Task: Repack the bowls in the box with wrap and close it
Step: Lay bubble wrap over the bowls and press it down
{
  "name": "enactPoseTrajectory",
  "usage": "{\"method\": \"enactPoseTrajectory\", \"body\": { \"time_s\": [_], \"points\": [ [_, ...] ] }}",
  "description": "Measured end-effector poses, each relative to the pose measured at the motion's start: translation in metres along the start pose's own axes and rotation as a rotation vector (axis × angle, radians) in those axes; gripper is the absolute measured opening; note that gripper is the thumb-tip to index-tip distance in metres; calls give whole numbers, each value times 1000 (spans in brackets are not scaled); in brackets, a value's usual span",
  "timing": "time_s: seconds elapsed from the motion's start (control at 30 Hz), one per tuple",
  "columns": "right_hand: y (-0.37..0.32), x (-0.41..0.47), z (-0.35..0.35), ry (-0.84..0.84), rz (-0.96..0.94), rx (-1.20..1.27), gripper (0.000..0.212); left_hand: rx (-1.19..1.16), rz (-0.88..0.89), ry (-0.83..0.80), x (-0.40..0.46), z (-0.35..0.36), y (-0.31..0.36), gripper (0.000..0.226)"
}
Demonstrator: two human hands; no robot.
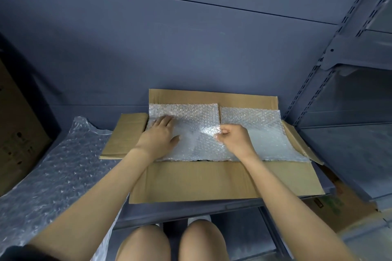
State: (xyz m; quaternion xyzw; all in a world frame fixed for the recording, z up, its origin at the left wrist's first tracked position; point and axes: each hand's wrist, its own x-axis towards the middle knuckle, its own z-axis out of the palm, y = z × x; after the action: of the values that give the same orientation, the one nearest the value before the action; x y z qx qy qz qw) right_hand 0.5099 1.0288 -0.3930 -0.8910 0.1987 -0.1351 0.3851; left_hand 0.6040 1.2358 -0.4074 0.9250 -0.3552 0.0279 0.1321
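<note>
An open cardboard box (pixel 212 180) lies on a blue-grey shelf with all its flaps spread out. Two sheets of bubble wrap cover its opening: a left sheet (pixel 191 116) and a right sheet (pixel 261 131). The bowls are hidden under the wrap. My left hand (pixel 158 135) presses flat on the left sheet with straight fingers. My right hand (pixel 233 139) pinches the right edge of the left sheet, near the seam between the two sheets.
A long loose piece of bubble wrap (pixel 53 176) lies on the shelf (pixel 191 210) left of the box. A brown carton (pixel 17 133) stands at far left. Another carton (pixel 343 203) sits low at right, below a slotted shelf upright (pixel 331 53). My knees show at the bottom.
</note>
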Motion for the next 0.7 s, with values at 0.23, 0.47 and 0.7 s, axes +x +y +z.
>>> {"method": "enactPoseTrajectory", "body": {
  "time_s": [0.23, 0.47, 0.7],
  "points": [
    [-1, 7, 7, 107, -239, -386, 55, 73, -48, -74, 3, 8, 2, 65],
    [-22, 19, 25, -198, -459, -558, 50, 170, -89, -145, 4, 13, 5, 68],
    [-19, 31, 31, -234, -455, -639, 54, 209, -109, -142, 3, 17, 3, 72]
  ]
}}
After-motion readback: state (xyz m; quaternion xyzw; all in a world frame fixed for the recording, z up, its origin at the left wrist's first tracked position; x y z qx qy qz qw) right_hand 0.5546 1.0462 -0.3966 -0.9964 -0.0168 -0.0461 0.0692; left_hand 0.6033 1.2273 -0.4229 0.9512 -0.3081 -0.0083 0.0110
